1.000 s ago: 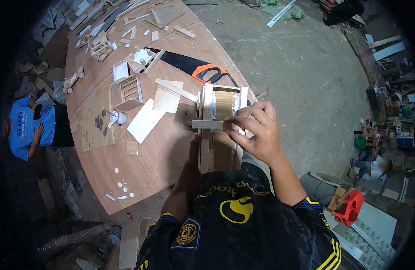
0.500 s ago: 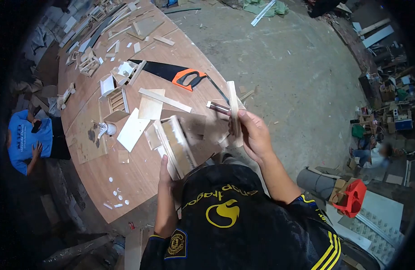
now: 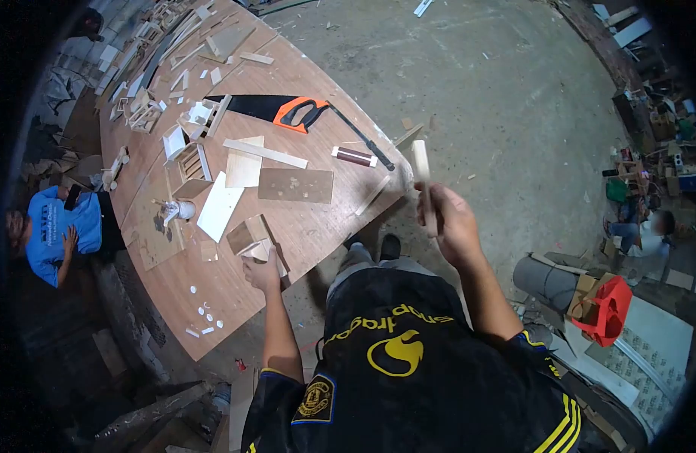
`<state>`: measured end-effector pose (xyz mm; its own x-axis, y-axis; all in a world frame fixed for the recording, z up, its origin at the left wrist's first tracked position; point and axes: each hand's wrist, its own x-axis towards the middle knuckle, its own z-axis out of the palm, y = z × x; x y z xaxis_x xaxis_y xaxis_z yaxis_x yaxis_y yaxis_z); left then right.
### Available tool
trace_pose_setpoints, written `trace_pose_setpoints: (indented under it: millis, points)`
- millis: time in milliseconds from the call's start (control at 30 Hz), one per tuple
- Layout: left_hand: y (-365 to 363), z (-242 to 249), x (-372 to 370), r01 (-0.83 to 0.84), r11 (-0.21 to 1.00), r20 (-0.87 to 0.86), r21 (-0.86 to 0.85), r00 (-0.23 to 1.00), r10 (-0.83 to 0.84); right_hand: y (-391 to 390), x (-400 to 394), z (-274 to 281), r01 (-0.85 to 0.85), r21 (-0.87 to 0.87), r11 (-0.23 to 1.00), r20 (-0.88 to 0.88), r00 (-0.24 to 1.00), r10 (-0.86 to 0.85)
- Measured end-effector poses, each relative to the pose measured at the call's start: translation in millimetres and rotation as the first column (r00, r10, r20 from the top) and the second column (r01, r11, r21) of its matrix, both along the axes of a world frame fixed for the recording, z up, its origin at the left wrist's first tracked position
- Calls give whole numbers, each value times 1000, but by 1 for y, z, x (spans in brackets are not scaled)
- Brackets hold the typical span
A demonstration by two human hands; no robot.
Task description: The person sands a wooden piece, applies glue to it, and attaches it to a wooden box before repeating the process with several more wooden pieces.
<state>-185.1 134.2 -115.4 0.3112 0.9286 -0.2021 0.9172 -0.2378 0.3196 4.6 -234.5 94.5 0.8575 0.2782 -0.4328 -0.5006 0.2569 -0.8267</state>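
Note:
My left hand [image 3: 262, 270] is closed around a small wooden box-like piece [image 3: 250, 232] at the table's near edge; part of the piece is hidden behind my fingers. Beyond the table edge, on the right, my right hand [image 3: 455, 224] grips a pale wooden strip [image 3: 421, 167], held roughly upright with its top end free. Between the hands, on the tabletop, lie a brown flat board [image 3: 296, 186] and a dark brown cylinder with pale ends [image 3: 355, 156]. A thin wood strip [image 3: 372, 195] rests near the edge.
The wooden table [image 3: 212, 302] carries a handsaw [image 3: 287, 112], a dark metal bar [image 3: 361, 136], a white glue-smeared container [image 3: 183, 210] and several wood pieces. A person in a blue shirt [image 3: 65, 234] stands at the left. Another person [image 3: 641, 238] sits far right, beyond a red bag [image 3: 608, 309].
My left hand has shifted away from my body with the wooden box-like piece, now lower over the table edge. My right hand has moved right, carrying the wooden strip off the table side.

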Motion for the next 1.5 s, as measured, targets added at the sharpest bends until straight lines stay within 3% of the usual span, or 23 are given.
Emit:
trace_pose_setpoints:
  millis: [33,100,267,500,567,633,667,700,733,767,833,900,967,1033,1067,1100,1167,1200,1233,1300,1367,1433,1500]
  points:
    - [-10,13,10,-9,998,-91,64,996,14,-4,-3,1,-1,3,1000,-1,1000,1]
    - [-13,12,18,15,993,-114,114,994,-2,-13,-10,4,71,15,997,-44,997,-71]
    - [-15,-5,29,48,978,-182,204,983,-10,-35,-19,-11,27,-32,999,-46,999,-28]
    - [-26,15,29,-19,989,-178,148,983,45,-28,-22,-35,-56,-76,996,-36,998,53]
    - [-40,14,24,-55,965,-88,258,993,81,-17,-18,-36,-95,-86,992,-22,995,94]
    - [-55,22,21,36,936,229,351,966,-123,3,-16,-30,-262,-216,941,-43,965,259]
    - [-70,28,24,135,963,383,234,898,-219,12,-15,-39,-264,-221,939,-46,964,260]
    - [-81,50,31,357,926,507,-125,825,-250,20,-15,-57,-314,-222,923,-25,948,317]
    - [-92,76,39,559,711,628,-427,749,-213,29,-16,-73,-364,-222,904,-5,928,372]
    - [-107,90,46,728,577,729,-369,612,-307,39,-18,-82,-366,-224,903,-12,928,373]
    - [-121,116,60,770,512,736,-380,587,-337,61,-19,-95,-539,-212,815,-84,841,534]
    - [-119,120,69,747,358,774,-561,626,-94,82,-24,-108,-572,-137,809,-87,820,566]
    - [-108,110,75,716,345,765,-607,645,9,98,-21,-114,-604,-68,794,-89,796,598]
    - [-94,104,80,545,326,632,-772,710,311,112,-10,-115,-580,-90,809,19,811,584]
    - [-93,103,85,554,438,704,-708,603,375,116,5,-120,-549,-308,777,45,807,589]
    - [-81,95,86,557,434,704,-709,602,377,118,21,-125,-444,-529,723,99,814,573]
    - [-53,72,86,572,344,667,-744,666,335,120,60,-159,-69,-875,479,270,752,601]
    - [-60,99,105,602,337,689,-724,619,377,119,75,-184,188,-933,308,351,666,658]
    - [-57,98,115,592,344,684,-729,618,387,122,85,-179,189,-965,183,262,643,719]
    - [-46,103,128,722,173,740,-670,630,237,128,98,-187,259,-966,13,160,555,816]
    - [-46,112,136,643,199,673,-739,698,244,129,100,-203,340,-940,17,193,491,850]
    - [-40,112,141,659,119,669,-743,723,173,130,100,-209,305,-949,74,227,500,836]
    - [-37,111,148,644,139,659,-752,734,165,136,96,-197,277,-953,121,251,506,825]
